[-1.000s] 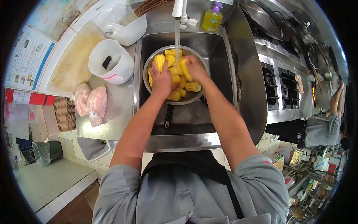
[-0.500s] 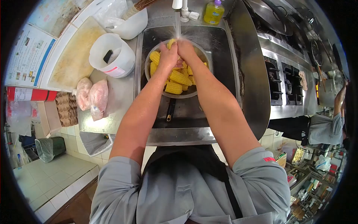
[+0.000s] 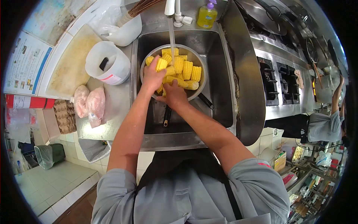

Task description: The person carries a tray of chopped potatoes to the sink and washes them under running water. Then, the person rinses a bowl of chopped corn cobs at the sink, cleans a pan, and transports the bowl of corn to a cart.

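Note:
Cut corn cobs, yellow and several in number, fill a round metal bowl in the sink. My left hand grips one piece of corn above the bowl's left side. At the near rim, my right hand has its fingers spread, touching the corn pieces beside a long cob. Its fingertips are partly hidden among the cobs. Water runs from the faucet down onto the corn.
Two black handles stick out from under the bowl in the sink. Left stand a white bucket and bagged pale-pink food. A yellow soap bottle stands behind. Stove burners and another person are right.
My hands were together under the water; now they are apart. The left has lifted a piece of corn, and the right has moved to the near rim. The cobs have shifted.

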`<state>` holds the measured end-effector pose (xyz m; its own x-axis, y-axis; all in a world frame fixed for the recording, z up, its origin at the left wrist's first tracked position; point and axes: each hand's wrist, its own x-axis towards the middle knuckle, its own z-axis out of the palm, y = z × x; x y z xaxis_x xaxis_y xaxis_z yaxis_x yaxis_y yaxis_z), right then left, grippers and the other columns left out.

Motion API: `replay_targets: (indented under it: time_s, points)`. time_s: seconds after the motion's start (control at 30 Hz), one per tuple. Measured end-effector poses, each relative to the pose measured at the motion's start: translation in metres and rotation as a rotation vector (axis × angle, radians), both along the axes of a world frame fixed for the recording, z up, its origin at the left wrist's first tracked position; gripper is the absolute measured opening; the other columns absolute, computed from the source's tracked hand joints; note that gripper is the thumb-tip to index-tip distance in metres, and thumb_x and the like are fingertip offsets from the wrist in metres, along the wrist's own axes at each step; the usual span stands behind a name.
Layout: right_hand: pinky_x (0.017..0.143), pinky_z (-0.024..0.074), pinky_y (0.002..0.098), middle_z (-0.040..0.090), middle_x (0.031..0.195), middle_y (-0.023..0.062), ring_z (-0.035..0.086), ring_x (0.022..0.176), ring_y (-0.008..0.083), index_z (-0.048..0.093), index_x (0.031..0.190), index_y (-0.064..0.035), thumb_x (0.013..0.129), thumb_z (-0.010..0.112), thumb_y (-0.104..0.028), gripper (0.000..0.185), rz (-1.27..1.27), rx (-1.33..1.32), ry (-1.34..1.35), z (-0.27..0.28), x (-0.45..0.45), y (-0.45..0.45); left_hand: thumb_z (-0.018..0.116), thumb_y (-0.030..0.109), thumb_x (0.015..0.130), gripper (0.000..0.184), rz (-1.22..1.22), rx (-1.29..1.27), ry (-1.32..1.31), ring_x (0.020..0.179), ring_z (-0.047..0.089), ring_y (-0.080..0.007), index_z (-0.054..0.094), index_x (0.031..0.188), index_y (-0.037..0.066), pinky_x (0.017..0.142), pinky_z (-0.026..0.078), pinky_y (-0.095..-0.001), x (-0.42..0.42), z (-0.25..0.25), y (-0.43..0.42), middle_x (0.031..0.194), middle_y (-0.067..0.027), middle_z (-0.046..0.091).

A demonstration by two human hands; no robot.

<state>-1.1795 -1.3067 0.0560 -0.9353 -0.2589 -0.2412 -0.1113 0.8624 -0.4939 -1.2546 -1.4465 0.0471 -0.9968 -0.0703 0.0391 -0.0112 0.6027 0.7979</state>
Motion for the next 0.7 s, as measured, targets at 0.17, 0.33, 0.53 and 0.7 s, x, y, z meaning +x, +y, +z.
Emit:
replay_targets:
  time_s: [0.17,0.33,0.53,0.7]
  points:
    - [0.086,0.0534,0.0486,0.065,0.113,0.0257,0.065,0.106,0.0391,0.065,0.116,-0.0065,0.091,0.065,-0.034,0.038,-0.039,-0.248,-0.036,-0.028,-0.026,0.026,0.059,0.031,0.097,0.054,0.052,-0.118,0.013,0.123,0.055,-0.0464,0.050,0.146,0.010,0.106,0.043,-0.0495,0.031,0.000,0.010,0.131,-0.0321,0.056]
    - [0.070,0.0558,0.0374,0.070,0.104,0.0092,0.069,0.091,0.0206,0.062,0.124,-0.0117,0.103,0.040,-0.060,0.057,-0.619,-1.169,-0.721,-0.020,-0.114,0.053,0.042,0.040,0.105,0.049,0.086,0.147,-0.138,0.114,0.061,-0.0451,0.058,0.131,0.002,0.099,0.047,-0.0500,0.034,-0.008,0.004,0.119,-0.0292,0.066]
    - [0.049,0.0452,0.0293,0.062,0.092,0.0064,0.059,0.068,0.0170,0.048,0.133,-0.0214,0.104,0.049,-0.046,0.038,-0.557,-1.040,-0.525,0.032,-0.176,0.020,0.029,0.044,0.107,0.054,0.133,-0.183,-0.233,0.110,0.062,-0.0498,0.056,0.130,0.003,0.095,0.047,-0.0550,0.049,0.011,0.014,0.113,-0.0315,0.067]
    - [0.047,0.0475,0.0372,0.063,0.100,0.0098,0.061,0.067,0.0215,0.045,0.138,-0.0182,0.102,0.047,-0.038,0.041,-0.387,-0.745,-0.503,-0.003,-0.191,0.021,0.025,0.045,0.108,0.056,0.151,-0.287,-0.378,0.109,0.062,-0.0504,0.055,0.128,0.003,0.094,0.047,-0.0562,0.051,0.023,0.003,0.112,-0.0335,0.066]
